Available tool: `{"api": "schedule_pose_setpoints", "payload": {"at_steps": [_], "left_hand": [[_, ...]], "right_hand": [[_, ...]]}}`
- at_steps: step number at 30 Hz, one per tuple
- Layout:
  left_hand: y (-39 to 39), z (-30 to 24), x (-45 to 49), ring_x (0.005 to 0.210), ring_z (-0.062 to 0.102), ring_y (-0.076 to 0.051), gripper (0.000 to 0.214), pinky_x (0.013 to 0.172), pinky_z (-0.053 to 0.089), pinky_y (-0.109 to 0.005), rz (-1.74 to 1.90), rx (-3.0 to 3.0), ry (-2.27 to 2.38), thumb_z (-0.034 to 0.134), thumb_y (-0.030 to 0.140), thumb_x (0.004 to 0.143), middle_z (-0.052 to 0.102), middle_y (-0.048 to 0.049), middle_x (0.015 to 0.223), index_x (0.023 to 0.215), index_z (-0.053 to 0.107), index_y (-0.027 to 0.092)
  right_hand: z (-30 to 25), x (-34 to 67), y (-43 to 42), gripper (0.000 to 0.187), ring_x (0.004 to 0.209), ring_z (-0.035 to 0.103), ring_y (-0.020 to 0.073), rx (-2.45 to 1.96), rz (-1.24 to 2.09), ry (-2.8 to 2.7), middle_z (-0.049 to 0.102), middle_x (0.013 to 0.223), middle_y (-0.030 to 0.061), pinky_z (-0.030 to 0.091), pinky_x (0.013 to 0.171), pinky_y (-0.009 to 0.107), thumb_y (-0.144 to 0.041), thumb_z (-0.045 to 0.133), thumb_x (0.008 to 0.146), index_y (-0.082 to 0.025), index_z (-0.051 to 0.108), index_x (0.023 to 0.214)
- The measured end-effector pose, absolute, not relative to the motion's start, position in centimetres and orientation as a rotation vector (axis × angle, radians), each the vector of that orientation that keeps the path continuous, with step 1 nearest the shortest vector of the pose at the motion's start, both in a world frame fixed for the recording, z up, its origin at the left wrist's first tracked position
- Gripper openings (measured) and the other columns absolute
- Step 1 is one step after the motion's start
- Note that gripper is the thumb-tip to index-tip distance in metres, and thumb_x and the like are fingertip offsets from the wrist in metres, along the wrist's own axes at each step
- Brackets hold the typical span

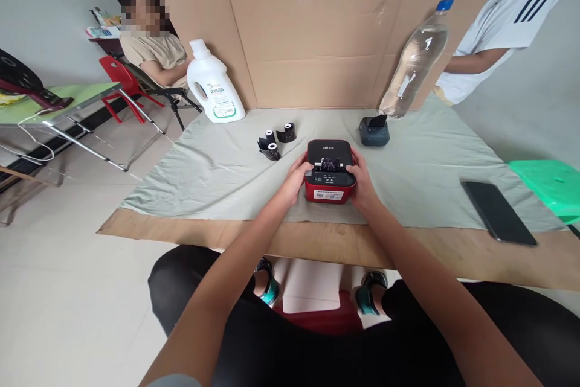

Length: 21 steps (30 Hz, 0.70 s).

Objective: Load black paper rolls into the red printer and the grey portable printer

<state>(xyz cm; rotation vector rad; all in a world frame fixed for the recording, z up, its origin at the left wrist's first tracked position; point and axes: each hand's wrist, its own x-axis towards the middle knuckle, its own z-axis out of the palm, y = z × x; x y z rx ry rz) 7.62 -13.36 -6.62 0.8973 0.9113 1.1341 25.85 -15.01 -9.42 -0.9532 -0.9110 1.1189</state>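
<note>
Between my hands, on the cloth-covered table, sits a red and black label printer [329,191] with a white sticker on its front. My left hand [296,175] grips its left side, thumb on the top edge. Against the right side presses my right hand [360,179], its thumb also over the top. A dark strip shows in the slot on the lid. Left of the printer lie small black rolls with white cores, one roll [286,132] a little apart from the others [270,148]. A smaller dark label printer [374,131] stands farther back on the right.
A white detergent jug [217,88] and a water bottle [414,64] lean against the cardboard screen [317,43]. A phone [498,212] lies at the right, near a green plastic stool [548,185]. People are beyond the screen at left and right.
</note>
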Motion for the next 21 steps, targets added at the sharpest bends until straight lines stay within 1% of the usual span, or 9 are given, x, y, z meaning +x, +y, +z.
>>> {"api": "schedule_pose_setpoints", "payload": {"at_steps": [2, 5, 8, 12, 17, 21], "left_hand": [[-13.5, -6.8, 7.9, 0.113, 0.070, -0.025, 0.063, 0.104, 0.051, -0.037, 1.167, 0.876, 0.880, 0.066, 0.023, 0.071, 0.078, -0.0040, 0.119, 0.134, 0.068, 0.022], [-13.7, -7.1, 8.3, 0.120, 0.069, -0.025, 0.062, 0.106, 0.051, -0.036, 1.215, 0.827, 0.867, 0.067, 0.023, 0.073, 0.076, -0.0043, 0.129, 0.135, 0.068, 0.021], [-13.7, -7.5, 8.7, 0.127, 0.067, -0.026, 0.061, 0.108, 0.052, -0.036, 1.264, 0.774, 0.891, 0.067, 0.022, 0.075, 0.073, -0.0044, 0.138, 0.136, 0.067, 0.021], [-13.6, -7.8, 8.8, 0.136, 0.062, -0.026, 0.059, 0.114, 0.050, -0.037, 1.288, 0.748, 0.877, 0.068, 0.019, 0.074, 0.069, -0.0032, 0.145, 0.134, 0.068, 0.022], [-13.7, -7.8, 8.7, 0.132, 0.064, -0.029, 0.060, 0.113, 0.049, -0.041, 1.285, 0.732, 0.840, 0.069, 0.022, 0.074, 0.070, -0.0069, 0.143, 0.134, 0.068, 0.019], [-13.9, -7.7, 8.7, 0.130, 0.065, -0.029, 0.064, 0.112, 0.050, -0.041, 1.278, 0.723, 0.815, 0.070, 0.022, 0.073, 0.072, -0.0066, 0.139, 0.137, 0.066, 0.020]], "right_hand": [[-9.6, 25.7, -15.0, 0.059, 0.148, 0.050, 0.0243, -0.939, 1.106, -0.907, 0.062, 0.151, -0.0039, 0.039, 0.127, 0.049, -0.033, 0.064, 0.076, -0.037, 0.059, 0.135], [-9.8, 25.8, -14.9, 0.059, 0.147, 0.051, 0.0249, -0.930, 1.117, -0.901, 0.062, 0.151, -0.0029, 0.039, 0.127, 0.049, -0.033, 0.066, 0.076, -0.036, 0.060, 0.135], [-10.0, 26.2, -14.8, 0.059, 0.146, 0.051, 0.0254, -0.943, 1.105, -0.927, 0.061, 0.153, -0.0015, 0.040, 0.126, 0.049, -0.034, 0.066, 0.078, -0.035, 0.059, 0.136], [-10.3, 26.5, -14.7, 0.059, 0.146, 0.052, 0.0255, -0.955, 1.075, -0.969, 0.061, 0.152, -0.0013, 0.042, 0.124, 0.048, -0.037, 0.068, 0.079, -0.036, 0.058, 0.138], [-10.1, 26.4, -14.7, 0.056, 0.148, 0.050, 0.0258, -0.948, 1.066, -0.984, 0.061, 0.152, -0.0006, 0.041, 0.125, 0.048, -0.041, 0.066, 0.081, -0.035, 0.059, 0.136], [-9.9, 26.3, -14.8, 0.055, 0.148, 0.050, 0.0262, -0.943, 1.055, -0.976, 0.062, 0.151, -0.0001, 0.040, 0.126, 0.049, -0.043, 0.066, 0.082, -0.035, 0.060, 0.135]]}}
